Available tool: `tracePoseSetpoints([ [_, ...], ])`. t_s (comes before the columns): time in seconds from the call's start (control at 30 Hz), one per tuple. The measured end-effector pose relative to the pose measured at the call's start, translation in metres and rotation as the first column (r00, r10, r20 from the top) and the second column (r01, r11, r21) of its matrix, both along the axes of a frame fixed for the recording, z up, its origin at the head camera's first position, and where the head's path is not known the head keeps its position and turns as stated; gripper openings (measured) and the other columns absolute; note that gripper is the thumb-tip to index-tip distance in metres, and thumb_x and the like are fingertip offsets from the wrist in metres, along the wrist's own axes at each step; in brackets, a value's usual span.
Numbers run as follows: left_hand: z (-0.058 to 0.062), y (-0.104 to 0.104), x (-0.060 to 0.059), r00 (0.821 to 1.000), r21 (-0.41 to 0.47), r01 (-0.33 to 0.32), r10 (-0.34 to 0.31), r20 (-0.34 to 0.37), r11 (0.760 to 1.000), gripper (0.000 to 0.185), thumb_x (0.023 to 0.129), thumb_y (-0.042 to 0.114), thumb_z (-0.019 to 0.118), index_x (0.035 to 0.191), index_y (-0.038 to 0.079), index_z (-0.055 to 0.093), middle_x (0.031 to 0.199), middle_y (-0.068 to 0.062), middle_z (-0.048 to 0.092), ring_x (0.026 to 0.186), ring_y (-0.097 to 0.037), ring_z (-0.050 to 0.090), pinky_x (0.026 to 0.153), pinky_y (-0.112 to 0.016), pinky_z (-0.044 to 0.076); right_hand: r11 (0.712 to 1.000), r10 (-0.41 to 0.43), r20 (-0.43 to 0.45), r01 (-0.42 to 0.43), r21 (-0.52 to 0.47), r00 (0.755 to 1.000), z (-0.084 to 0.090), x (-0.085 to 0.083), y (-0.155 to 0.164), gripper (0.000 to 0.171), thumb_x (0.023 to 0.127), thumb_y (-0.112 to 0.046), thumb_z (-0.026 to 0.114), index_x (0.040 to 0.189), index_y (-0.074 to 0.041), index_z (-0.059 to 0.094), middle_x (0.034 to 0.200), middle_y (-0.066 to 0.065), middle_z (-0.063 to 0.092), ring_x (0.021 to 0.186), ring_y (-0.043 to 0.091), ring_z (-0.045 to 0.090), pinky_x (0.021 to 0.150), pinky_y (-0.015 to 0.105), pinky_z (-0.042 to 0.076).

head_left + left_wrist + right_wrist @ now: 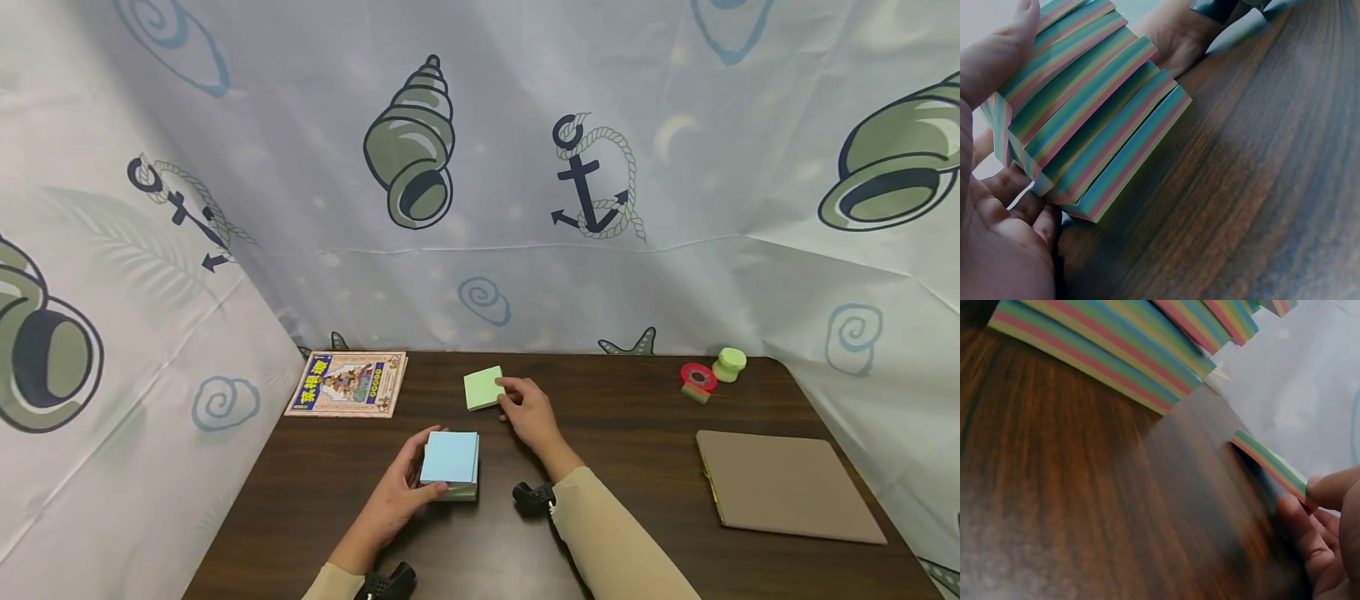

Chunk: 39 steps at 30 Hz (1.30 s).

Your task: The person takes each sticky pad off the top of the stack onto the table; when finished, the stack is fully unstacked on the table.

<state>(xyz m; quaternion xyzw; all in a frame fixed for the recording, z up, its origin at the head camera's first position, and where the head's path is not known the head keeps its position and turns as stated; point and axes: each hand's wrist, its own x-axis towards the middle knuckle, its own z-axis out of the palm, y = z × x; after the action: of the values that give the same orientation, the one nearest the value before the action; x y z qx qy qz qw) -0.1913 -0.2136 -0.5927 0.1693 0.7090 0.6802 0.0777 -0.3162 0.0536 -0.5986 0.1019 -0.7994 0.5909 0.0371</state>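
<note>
Pinching a thin green slice of notes (483, 387) at its right edge, my right hand (529, 414) holds it flat on the table (630, 492), just beyond the main stack. My left hand (397, 498) clasps the note stack (450, 463). I judge one slice separated and most remaining. Both squarish pads lie flat, faces up, with no clear long axis.

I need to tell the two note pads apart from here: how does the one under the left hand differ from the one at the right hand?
The blue-topped pad is a thick stack, gripped by the left hand; the green-topped pad is a thin slab, pinched at its edge by the right hand. The blue-topped pad lies nearer the person, the green-topped pad farther back. Both are square, show striped multicoloured edges, and sit on the dark wooden table.
</note>
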Motion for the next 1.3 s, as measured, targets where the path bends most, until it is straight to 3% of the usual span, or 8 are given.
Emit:
tracePoseSetpoints([
  [0.23, 0.001, -0.001, 0.000, 1.000, -0.014, -0.007, 0.007, 0.004, 1.000, 0.089, 0.098, 0.005, 0.080, 0.170, 0.006, 0.028, 0.176, -0.019, 0.033, 0.152, 0.013, 0.034, 0.117, -0.007, 0.029, 0.998, -0.025, -0.001, 0.025, 0.049, 1.000, 0.001, -0.002, -0.004, 0.035, 0.106, -0.009, 0.070, 0.141, -0.005, 0.072, 0.117, 0.017, 0.058, 0.084, 0.018, 0.066, 0.063, 0.027, 0.061],
  [0.4, 0.002, -0.001, -0.001, 0.999, -0.046, -0.028, 0.028, 0.014, 0.999, 0.089, 0.097, 0.008, 0.082, 0.170, 0.008, 0.030, 0.176, -0.017, 0.032, 0.154, 0.010, 0.030, 0.117, -0.006, 0.027, 0.988, -0.070, -0.073, 0.080, 0.133, 0.995, 0.003, -0.001, -0.008, 0.031, 0.105, -0.009, 0.072, 0.135, -0.005, 0.076, 0.112, 0.016, 0.059, 0.086, 0.017, 0.060, 0.072, 0.031, 0.056],
  [0.53, 0.001, -0.002, -0.001, 0.999, -0.060, -0.034, 0.036, 0.027, 0.998, 0.089, 0.097, 0.008, 0.082, 0.170, 0.010, 0.030, 0.177, -0.016, 0.031, 0.163, -0.010, 0.023, 0.117, -0.006, 0.026, 0.974, -0.096, -0.111, 0.117, 0.194, 0.989, 0.003, 0.000, -0.011, 0.029, 0.103, -0.009, 0.073, 0.132, -0.005, 0.078, 0.107, 0.012, 0.062, 0.085, 0.018, 0.056, 0.078, 0.035, 0.050],
  [0.7, 0.001, -0.002, -0.001, 0.999, -0.059, -0.028, 0.030, 0.030, 0.998, 0.090, 0.097, 0.009, 0.082, 0.170, 0.010, 0.030, 0.179, -0.018, 0.027, 0.167, -0.034, 0.012, 0.116, -0.005, 0.026, 0.965, -0.118, -0.108, 0.140, 0.224, 0.987, 0.000, 0.001, -0.012, 0.027, 0.104, -0.011, 0.074, 0.130, -0.007, 0.079, 0.102, 0.009, 0.063, 0.081, 0.017, 0.056, 0.077, 0.035, 0.050],
  [1.03, 0.004, -0.004, 0.000, 0.998, -0.082, -0.045, 0.048, 0.043, 0.996, 0.090, 0.097, 0.010, 0.083, 0.170, 0.013, 0.031, 0.178, -0.013, 0.031, 0.167, -0.034, 0.015, 0.115, -0.005, 0.026, 0.985, -0.083, -0.169, 0.107, 0.136, 0.982, 0.000, 0.004, -0.011, 0.026, 0.104, -0.012, 0.074, 0.129, -0.006, 0.079, 0.103, 0.009, 0.062, 0.089, 0.019, 0.059, 0.082, 0.035, 0.051],
  [1.2, 0.005, -0.003, 0.000, 0.998, -0.080, -0.045, 0.048, 0.036, 0.996, 0.090, 0.096, 0.010, 0.083, 0.170, 0.013, 0.032, 0.179, -0.016, 0.027, 0.168, -0.034, 0.012, 0.115, -0.004, 0.025, 0.999, -0.042, -0.196, 0.045, 0.009, 0.980, 0.000, 0.011, -0.003, 0.028, 0.103, -0.010, 0.075, 0.131, -0.005, 0.077, 0.109, 0.013, 0.063, 0.098, 0.023, 0.060, 0.082, 0.028, 0.048],
  [1.3, 0.004, -0.002, 0.001, 0.998, -0.069, -0.033, 0.036, 0.046, 0.997, 0.089, 0.097, 0.010, 0.083, 0.170, 0.014, 0.032, 0.178, -0.014, 0.030, 0.167, -0.024, 0.017, 0.116, -0.005, 0.026, 0.995, -0.020, -0.165, 0.004, -0.102, 0.986, 0.001, 0.021, 0.005, 0.030, 0.103, -0.011, 0.076, 0.132, -0.003, 0.076, 0.112, 0.016, 0.065, 0.100, 0.021, 0.060, 0.079, 0.024, 0.048],
])
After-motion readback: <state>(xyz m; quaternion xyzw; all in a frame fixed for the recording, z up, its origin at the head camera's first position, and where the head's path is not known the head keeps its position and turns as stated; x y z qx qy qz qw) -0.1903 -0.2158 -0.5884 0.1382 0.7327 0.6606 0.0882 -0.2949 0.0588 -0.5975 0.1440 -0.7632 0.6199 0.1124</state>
